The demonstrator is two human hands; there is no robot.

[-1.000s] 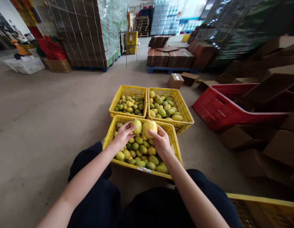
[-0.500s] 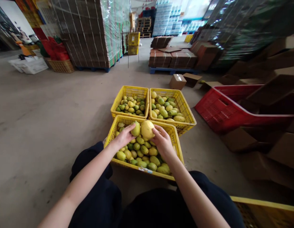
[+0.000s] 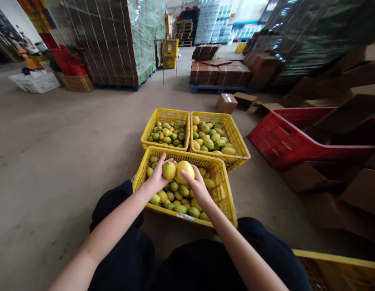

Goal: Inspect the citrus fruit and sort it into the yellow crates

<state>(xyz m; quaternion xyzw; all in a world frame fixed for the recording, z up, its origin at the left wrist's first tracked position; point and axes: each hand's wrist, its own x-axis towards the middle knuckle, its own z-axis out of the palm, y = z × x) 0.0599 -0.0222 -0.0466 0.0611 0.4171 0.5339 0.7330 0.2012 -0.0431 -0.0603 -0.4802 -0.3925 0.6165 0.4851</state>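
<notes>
My left hand (image 3: 157, 178) cradles a greenish-yellow lemon (image 3: 168, 171), its thumb raised beside the fruit and its other fingers partly hidden. In my right hand (image 3: 198, 186) is a larger, paler yellow lemon (image 3: 185, 173), with the thumb across its front. The two lemons are side by side, nearly touching. Both hands are above the near yellow crate (image 3: 228, 202), where many green and yellow lemons (image 3: 183, 190) lie loose. The hands and held fruit hide part of that pile.
Behind the near crate stand a left yellow crate (image 3: 145, 139) and a right yellow crate (image 3: 240, 148), both holding lemons. A red crate (image 3: 267, 139) is at right among cardboard boxes (image 3: 323, 178). Another yellow crate (image 3: 341, 258) shows at lower right. Wrapped stacks (image 3: 102, 44) stand farther back.
Both lemons have moved slightly left and down. My left hand has turned, its thumb now lifted off the greenish lemon. My right thumb has shifted onto the front of the yellow lemon.
</notes>
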